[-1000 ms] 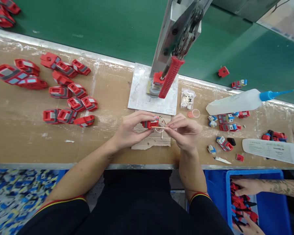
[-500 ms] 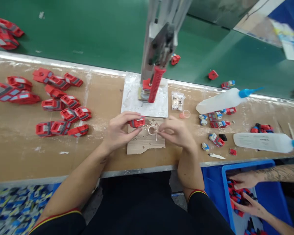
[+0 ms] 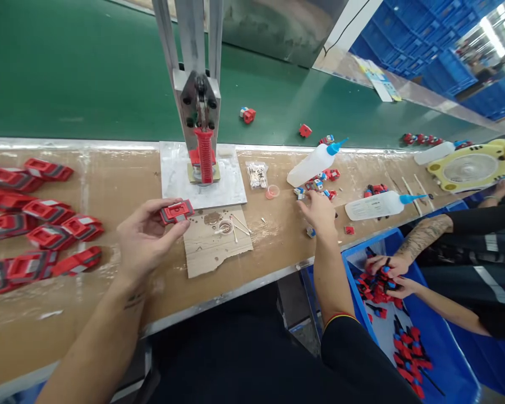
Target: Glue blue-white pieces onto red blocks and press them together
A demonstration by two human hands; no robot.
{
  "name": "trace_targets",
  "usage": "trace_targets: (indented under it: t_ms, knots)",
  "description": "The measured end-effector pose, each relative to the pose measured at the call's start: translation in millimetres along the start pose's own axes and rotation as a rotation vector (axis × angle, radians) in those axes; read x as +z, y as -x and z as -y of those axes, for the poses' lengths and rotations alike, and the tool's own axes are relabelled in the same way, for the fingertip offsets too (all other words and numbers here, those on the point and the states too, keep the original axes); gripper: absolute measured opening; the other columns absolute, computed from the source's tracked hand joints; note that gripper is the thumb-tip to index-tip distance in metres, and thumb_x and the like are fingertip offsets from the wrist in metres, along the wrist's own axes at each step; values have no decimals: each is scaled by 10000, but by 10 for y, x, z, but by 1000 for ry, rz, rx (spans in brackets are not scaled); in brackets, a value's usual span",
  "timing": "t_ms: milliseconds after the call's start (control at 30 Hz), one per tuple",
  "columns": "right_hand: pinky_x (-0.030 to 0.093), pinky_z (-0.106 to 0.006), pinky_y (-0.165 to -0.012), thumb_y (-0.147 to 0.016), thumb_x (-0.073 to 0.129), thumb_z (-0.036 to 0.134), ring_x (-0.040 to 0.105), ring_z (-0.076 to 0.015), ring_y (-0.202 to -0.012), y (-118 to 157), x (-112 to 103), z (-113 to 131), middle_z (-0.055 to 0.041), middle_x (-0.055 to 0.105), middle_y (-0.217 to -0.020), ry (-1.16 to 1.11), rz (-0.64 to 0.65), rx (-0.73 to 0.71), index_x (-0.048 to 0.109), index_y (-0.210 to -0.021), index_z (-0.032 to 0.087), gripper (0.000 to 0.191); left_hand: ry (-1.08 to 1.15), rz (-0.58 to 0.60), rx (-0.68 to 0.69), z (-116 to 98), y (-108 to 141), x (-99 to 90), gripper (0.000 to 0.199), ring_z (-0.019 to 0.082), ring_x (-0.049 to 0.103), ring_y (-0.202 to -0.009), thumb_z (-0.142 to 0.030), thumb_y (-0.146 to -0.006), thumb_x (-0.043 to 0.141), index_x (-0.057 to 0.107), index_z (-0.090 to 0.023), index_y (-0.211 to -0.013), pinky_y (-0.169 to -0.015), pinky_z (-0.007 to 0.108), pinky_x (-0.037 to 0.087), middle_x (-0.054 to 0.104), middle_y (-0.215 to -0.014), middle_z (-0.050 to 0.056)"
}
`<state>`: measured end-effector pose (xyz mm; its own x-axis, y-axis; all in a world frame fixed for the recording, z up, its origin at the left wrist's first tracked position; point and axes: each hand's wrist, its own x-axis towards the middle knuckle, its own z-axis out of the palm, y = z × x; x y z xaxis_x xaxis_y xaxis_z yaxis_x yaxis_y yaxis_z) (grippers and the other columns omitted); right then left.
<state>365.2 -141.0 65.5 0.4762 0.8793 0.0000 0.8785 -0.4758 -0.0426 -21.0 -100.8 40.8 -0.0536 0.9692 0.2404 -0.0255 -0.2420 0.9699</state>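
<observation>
My left hand [image 3: 147,238] grips a red and grey toy car shell [image 3: 177,212] between thumb and fingers, just left of a torn cardboard piece [image 3: 219,255]. On that cardboard lie a small round dish [image 3: 226,226] and several cotton swabs [image 3: 240,227]. My right hand [image 3: 321,216] reaches down at the small blue-and-white toy parts [image 3: 299,192], thumb and forefinger apart and nothing visible between them. Its other fingers are partly hidden. Red-and-blue toy parts [image 3: 331,174] lie just beyond it, beside a white squeeze bottle [image 3: 313,165].
A lever press with a red handle [image 3: 205,154] stands on a white plate [image 3: 231,193]. Red car shells [image 3: 50,210] cover the left. A bag of swabs [image 3: 257,175], a pink cup [image 3: 272,192] and another bottle [image 3: 374,206] lie rightward. A co-worker's hands [image 3: 393,275] work over a blue bin [image 3: 441,359].
The view has turned right. My right hand has let go of the cotton swab and moved right to the small parts. My left hand still holds the car shell.
</observation>
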Motion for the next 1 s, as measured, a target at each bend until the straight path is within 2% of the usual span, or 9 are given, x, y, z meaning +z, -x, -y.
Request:
trace_targets:
  t_ms: [133, 200, 267, 367, 467, 533, 700, 833, 1000]
  knots:
    - [538, -477, -988, -912, 656, 272, 661, -345, -1145, 81, 72, 57, -176, 764, -1193, -46, -13, -28, 728, -1174, 174, 288, 52, 27, 3, 11, 12, 9, 362, 192, 784, -870, -196, -660, 892, 780, -184, -1004, -827, 316, 672, 816, -992, 57]
    - [573, -470, -967, -930, 630, 288, 683, -311, -1094, 208, 50, 76, -154, 765, -1170, -260, -93, -95, 723, -1195, 180, 301, 84, 78, 32, 1, 42, 16, 337, 189, 788, -872, -205, -714, 890, 773, -195, -1030, -825, 305, 669, 807, -994, 52]
    - [620, -427, -883, -972, 587, 331, 706, -262, -1033, 383, 7, 169, -129, 742, -1185, -623, -157, -236, 704, -1263, 202, 339, 115, 161, 67, -20, 92, 34, 320, 190, 796, -871, -217, -776, 879, 766, -203, -1075, -809, 296, 670, 801, -1023, 60]
    - [652, -368, -780, -1017, 581, 338, 728, -218, -1030, 650, -92, 528, -99, 691, -1242, -1042, -117, -544, 662, -1379, 286, 374, 183, 260, 104, -44, 181, 81, 321, 211, 807, -959, -249, -840, 859, 755, -204, -1141, -826, 301, 681, 787, -1162, 109]
    - [665, -364, -786, -1029, 604, 267, 744, -211, -1062, 831, -207, 1028, -73, 706, -1262, -1256, -28, -837, 651, -1392, 366, 379, 248, 279, 130, -21, 230, 117, 314, 223, 799, -1067, -274, -872, 848, 753, -212, -1165, -879, 312, 686, 763, -1289, 140]
    - [665, -349, -789, -1045, 581, 234, 755, -195, -1061, 889, -239, 1316, -45, 729, -1287, -1412, 55, -954, 668, -1349, 406, 360, 273, 273, 131, 11, 234, 116, 302, 211, 805, -1055, -291, -890, 843, 756, -220, -1171, -897, 309, 687, 788, -1242, 126]
    - [675, -355, -770, -1033, 627, 349, 779, -194, -975, 915, -52, 1636, -71, 729, -1307, -1713, 251, -892, 699, -1273, 364, 251, 268, 242, 70, 57, 212, 80, 358, 226, 820, -1016, -373, -889, 854, 745, -197, -1181, -921, 335, 694, 820, -1141, 115]
    - [696, -378, -743, -901, 775, 533, 788, -204, -866, 908, 137, 1651, -84, 669, -1209, -1692, 246, -743, 686, -1143, 293, 353, 262, 224, 32, 37, 222, 86, 374, 239, 819, -1037, -381, -893, 846, 731, -188, -1192, -937, 355, 693, 809, -1201, 131]
    - [670, -334, -700, -945, 730, 506, 779, -199, -877, 906, 206, 1625, -54, 686, -1136, -1687, 185, -766, 584, -1273, 355, 389, 253, 227, 27, 4, 243, 102, 374, 243, 820, -1039, -352, -892, 845, 739, -185, -1208, -963, 359, 687, 821, -1163, 122]
